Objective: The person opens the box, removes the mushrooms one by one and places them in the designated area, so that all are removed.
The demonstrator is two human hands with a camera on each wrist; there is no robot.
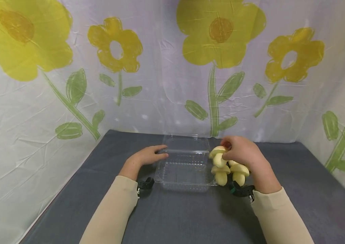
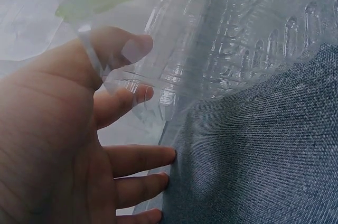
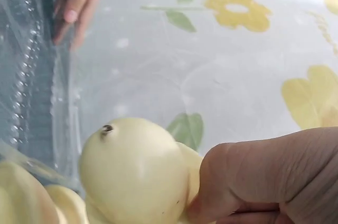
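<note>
My right hand (image 1: pixel 243 151) pinches a pale yellow mushroom (image 1: pixel 219 160) between thumb and fingers, just right of a clear plastic clamshell box (image 1: pixel 184 184). In the right wrist view the held mushroom (image 3: pixel 134 168) shows a smooth, rounded end with a small dark spot. More mushrooms of the same kind (image 1: pixel 238 173) stand beneath and beside that hand, partly covered by it. The box lies with its lid (image 1: pixel 187 144) folded back. At its left side is my left hand (image 1: pixel 145 156), fingers fairly straight. Thumb and forefinger touch the plastic near the hinge in the left wrist view.
A dark grey cloth (image 1: pixel 178 217) covers the table. Behind and at both sides hangs a pale curtain (image 1: pixel 157 84) printed with yellow flowers. Dark straps (image 1: pixel 242 190) circle both wrists.
</note>
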